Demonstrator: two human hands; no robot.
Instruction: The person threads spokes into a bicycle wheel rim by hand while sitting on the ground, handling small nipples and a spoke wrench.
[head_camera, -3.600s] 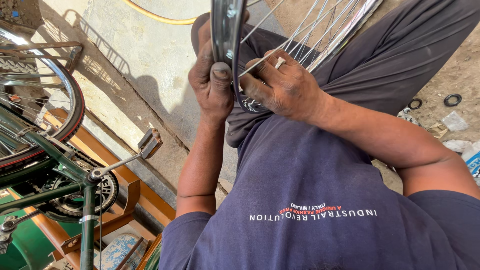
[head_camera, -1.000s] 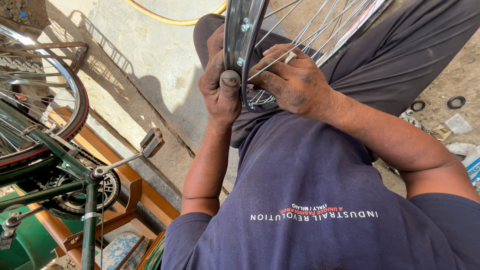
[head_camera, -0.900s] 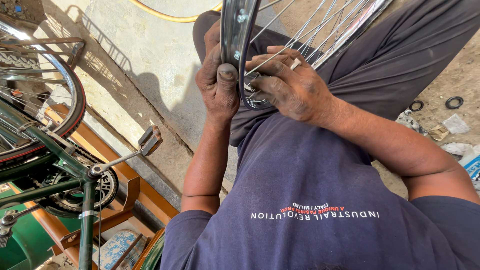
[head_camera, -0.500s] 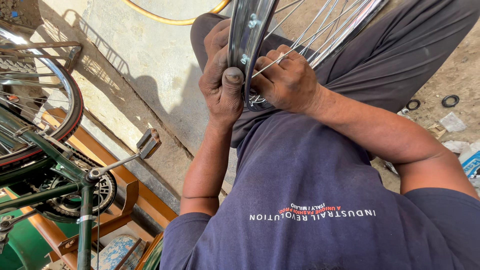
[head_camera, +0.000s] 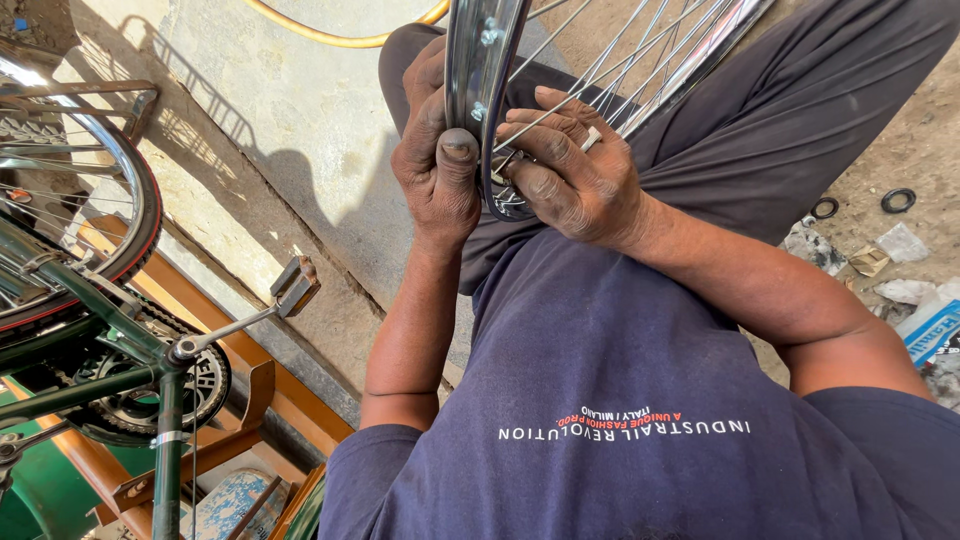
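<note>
Bare wheel rim at top centre of the frame

The rim (head_camera: 478, 90) is shiny metal with no tyre, standing on edge, its narrow face toward the camera. Thin silver spokes (head_camera: 640, 60) fan from it toward the upper right. A small metal tool (head_camera: 590, 139) sits on one spoke just right of the rim.

Harsh sunlight, sharp shadows on the concrete (head_camera: 300, 120); edges perhaps slightly stretched.

Left hand (head_camera: 437, 170), right hand (head_camera: 572, 170) both clenched.
</note>
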